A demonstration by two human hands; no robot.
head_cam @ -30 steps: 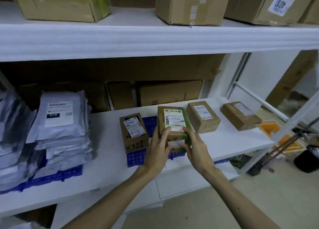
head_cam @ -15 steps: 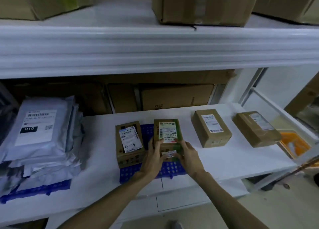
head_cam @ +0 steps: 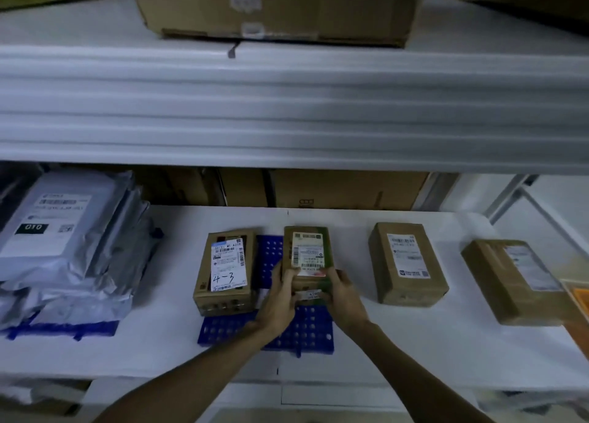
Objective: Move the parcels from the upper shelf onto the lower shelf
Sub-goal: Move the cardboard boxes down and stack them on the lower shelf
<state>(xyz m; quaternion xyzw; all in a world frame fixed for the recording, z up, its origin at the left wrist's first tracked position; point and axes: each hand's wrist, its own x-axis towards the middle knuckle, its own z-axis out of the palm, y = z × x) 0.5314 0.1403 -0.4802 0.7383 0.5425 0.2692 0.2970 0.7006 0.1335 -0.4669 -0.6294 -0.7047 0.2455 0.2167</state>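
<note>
Parcel (head_cam: pixel 307 253) now set on the lower shelf (head_cam: pixel 414 352); left hand (head_cam: pixel 280 298) and right hand (head_cam: pixel 345 295) still grip its near end; release due.

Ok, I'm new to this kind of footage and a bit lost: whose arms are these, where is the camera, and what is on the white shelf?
There is no machine here. A person wears one wide-angle camera on the head, looking forward and down, so the two bare arms are their own. The left hand and the right hand both grip the near end of a small green-and-brown cardboard parcel. It is over a blue perforated plastic mat on the lower white shelf; I cannot tell if it is fully set down. On its left is a brown box marked 4-3, and on its right are a plain brown box and a taped brown box. A pile of grey plastic mail bags lies far left. A large cardboard box sits on the upper white shelf.
</note>
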